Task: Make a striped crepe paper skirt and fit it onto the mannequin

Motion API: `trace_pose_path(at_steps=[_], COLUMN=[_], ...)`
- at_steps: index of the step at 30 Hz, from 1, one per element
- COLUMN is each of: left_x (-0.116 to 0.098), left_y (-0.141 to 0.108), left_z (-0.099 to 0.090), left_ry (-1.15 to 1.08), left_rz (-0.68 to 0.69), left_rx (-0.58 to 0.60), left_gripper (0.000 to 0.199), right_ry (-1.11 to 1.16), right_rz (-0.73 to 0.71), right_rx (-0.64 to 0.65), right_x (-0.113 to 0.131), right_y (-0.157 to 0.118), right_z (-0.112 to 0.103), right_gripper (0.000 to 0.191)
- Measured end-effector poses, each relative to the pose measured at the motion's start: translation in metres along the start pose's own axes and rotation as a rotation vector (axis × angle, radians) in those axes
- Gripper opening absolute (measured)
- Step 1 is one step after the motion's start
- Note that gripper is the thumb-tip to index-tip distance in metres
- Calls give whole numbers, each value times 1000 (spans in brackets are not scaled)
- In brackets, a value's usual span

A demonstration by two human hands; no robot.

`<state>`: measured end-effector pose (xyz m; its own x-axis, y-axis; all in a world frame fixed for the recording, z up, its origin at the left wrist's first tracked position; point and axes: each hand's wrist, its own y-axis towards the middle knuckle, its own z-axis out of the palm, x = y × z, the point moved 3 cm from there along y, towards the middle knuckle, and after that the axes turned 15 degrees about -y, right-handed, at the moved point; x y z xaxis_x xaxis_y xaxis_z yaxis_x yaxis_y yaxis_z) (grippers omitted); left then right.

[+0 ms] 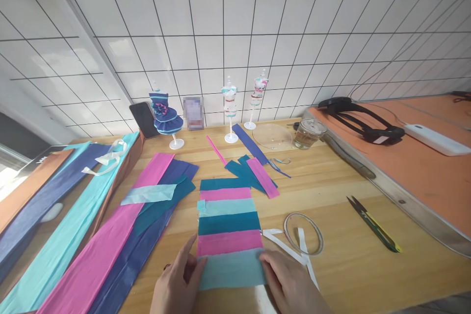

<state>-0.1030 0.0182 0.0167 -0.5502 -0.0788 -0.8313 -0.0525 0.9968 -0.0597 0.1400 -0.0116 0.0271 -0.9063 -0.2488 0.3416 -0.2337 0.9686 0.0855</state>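
Note:
A panel of teal, pink and light blue strips [228, 223] lies flat on the wooden table. Its nearest band is a light blue strip [231, 270]. At that strip's left end is my left hand [180, 274], thumb on the fabric and index finger stretched toward the pink band. My right hand [289, 279] pinches the strip's right end between thumb and curled fingers. White tape [285, 245] runs out beside the panel on the right, near a round hoop-like roll [320, 240]. Another white piece lies partly hidden by my right hand.
Long fabric strips [99, 250] cover the left side. Snips [373, 223] lie at right. Dress forms [230, 103], a phone [144, 120], a glass [309, 133] and a clear dish [272, 136] stand at the back. Fabric scraps [250, 144] lie beyond the panel; a headset [362, 120] is on the orange surface.

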Motion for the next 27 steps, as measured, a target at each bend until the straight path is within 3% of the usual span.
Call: trace_pose_path(at_steps=[14,22,27], left_x=[-5,-5,-5], left_y=[3,3,2], left_z=[4,5,4], left_ry=[5,3,-17], left_rz=[-55,-58,-68], left_rx=[-10,-36,-40], left_gripper=[44,44,44], right_ry=[-54,-130,-147], right_rz=[-106,-163,-194], right_rx=[-109,-266,-249], right_x=[-2,4,2], right_y=[-4,2,2], right_z=[6,-1,1], right_gripper=[20,23,24])
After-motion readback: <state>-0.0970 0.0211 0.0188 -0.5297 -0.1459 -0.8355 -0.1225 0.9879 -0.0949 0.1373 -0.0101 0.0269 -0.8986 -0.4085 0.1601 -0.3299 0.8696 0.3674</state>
